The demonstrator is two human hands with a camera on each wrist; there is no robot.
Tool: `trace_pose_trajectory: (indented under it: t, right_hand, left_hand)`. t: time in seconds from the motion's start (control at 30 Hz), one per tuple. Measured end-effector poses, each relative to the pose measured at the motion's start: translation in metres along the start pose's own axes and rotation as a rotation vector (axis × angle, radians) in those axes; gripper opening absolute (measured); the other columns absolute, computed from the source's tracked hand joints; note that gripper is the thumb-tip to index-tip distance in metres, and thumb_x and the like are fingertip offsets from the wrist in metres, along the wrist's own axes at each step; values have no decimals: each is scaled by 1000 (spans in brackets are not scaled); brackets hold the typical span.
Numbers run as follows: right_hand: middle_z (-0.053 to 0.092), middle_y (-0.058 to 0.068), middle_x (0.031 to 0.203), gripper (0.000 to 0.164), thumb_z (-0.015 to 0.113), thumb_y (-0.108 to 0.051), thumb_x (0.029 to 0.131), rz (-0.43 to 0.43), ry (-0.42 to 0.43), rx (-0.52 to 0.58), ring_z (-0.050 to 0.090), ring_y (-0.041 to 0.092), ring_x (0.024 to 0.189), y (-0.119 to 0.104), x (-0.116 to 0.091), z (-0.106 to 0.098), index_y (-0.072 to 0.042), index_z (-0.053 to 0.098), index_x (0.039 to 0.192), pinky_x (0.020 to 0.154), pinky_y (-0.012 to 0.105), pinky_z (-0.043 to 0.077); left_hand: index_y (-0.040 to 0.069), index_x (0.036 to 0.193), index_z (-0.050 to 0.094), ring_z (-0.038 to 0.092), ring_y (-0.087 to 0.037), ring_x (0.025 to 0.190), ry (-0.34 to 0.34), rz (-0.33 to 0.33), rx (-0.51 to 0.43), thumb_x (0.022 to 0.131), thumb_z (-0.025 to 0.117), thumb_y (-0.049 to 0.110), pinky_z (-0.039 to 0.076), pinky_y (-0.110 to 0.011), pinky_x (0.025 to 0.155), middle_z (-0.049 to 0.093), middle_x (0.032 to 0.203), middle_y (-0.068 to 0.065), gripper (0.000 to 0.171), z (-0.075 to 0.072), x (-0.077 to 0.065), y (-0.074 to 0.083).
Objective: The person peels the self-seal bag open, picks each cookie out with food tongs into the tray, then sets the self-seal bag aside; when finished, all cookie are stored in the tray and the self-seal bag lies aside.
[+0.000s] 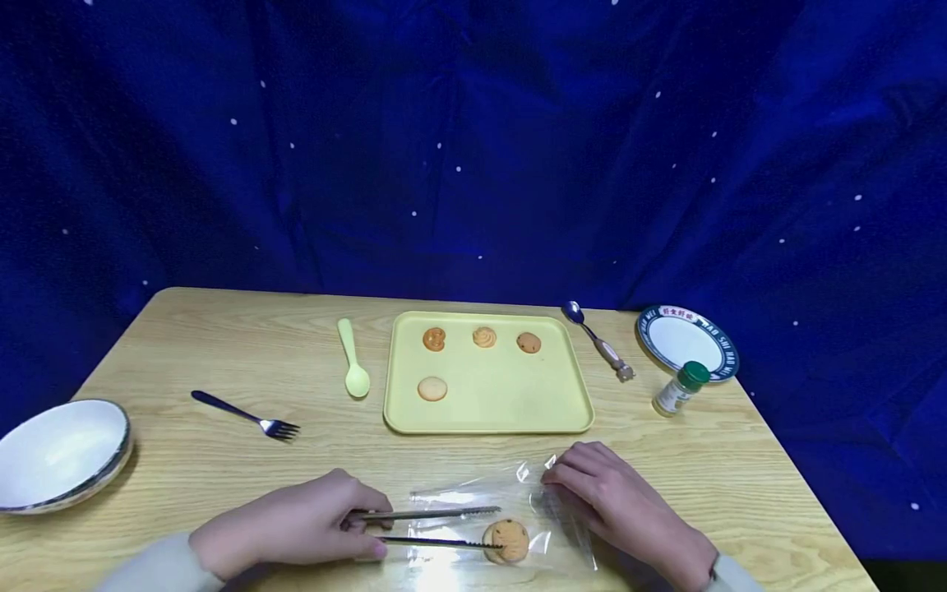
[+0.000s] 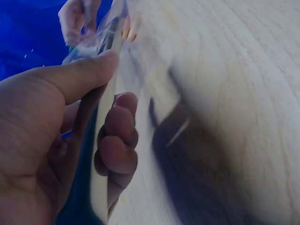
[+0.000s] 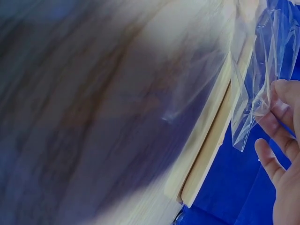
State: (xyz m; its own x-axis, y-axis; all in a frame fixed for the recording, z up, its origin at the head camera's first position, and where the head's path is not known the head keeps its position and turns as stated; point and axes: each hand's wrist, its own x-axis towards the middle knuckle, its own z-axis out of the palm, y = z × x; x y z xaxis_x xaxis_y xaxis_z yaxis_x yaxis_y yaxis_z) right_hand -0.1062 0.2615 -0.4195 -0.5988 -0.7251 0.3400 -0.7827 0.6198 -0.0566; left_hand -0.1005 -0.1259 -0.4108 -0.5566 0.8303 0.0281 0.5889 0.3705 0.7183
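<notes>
My left hand [image 1: 311, 518] grips metal tongs [image 1: 444, 514] with thumb and fingers. The two toothed arms stand apart and reach into a clear plastic bag [image 1: 540, 555]. Near the tip of the lower arm, round cookies [image 1: 510, 538] lie overlapped in the bag, one with dark chips. My right hand [image 1: 610, 510] pinches the right edge of the bag. In the right wrist view the crinkled bag [image 3: 255, 93] hangs from the thumb and fingers of that hand [image 3: 286, 126]. The left wrist view has the tongs [image 2: 89, 154] lying across the left palm.
Behind the hands lies a pale yellow tray [image 1: 510, 403] with several cookies. Left of it are a green spoon [image 1: 355, 374], a fork [image 1: 244, 415] and a white bowl [image 1: 62, 456]. To its right are a metal spoon [image 1: 599, 345], a green-capped jar [image 1: 681, 388] and a rimmed plate [image 1: 681, 337].
</notes>
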Motion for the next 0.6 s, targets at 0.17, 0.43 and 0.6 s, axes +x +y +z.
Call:
trace_pose_trajectory:
  t: [0.17, 0.43, 0.6]
  right_hand:
    - [60, -18, 102, 11, 62, -22, 94, 13, -7, -11, 56, -1, 98, -1, 0, 0, -26, 65, 104, 91, 22, 46]
    - [60, -16, 102, 24, 71, -10, 85, 9, -11, 2, 57, 2, 97, -1, 0, -1, -24, 65, 104, 88, 29, 51]
    - [60, -16, 101, 20, 69, -12, 87, -12, 6, -3, 57, 3, 97, -1, 1, 0, -23, 65, 103, 89, 29, 50]
  left_hand:
    - [22, 80, 57, 26, 15, 46, -1, -26, 69, 89, 68, 34, 26, -10, 41, 35, 55, 19, 19, 7, 9, 4]
    - [23, 76, 53, 31, 12, 46, -9, -60, 129, 89, 68, 35, 30, -12, 42, 37, 55, 19, 23, 11, 15, 12]
    - [24, 79, 55, 32, 9, 48, -8, -79, 205, 89, 68, 34, 30, -12, 44, 37, 56, 19, 19, 12, 18, 18]
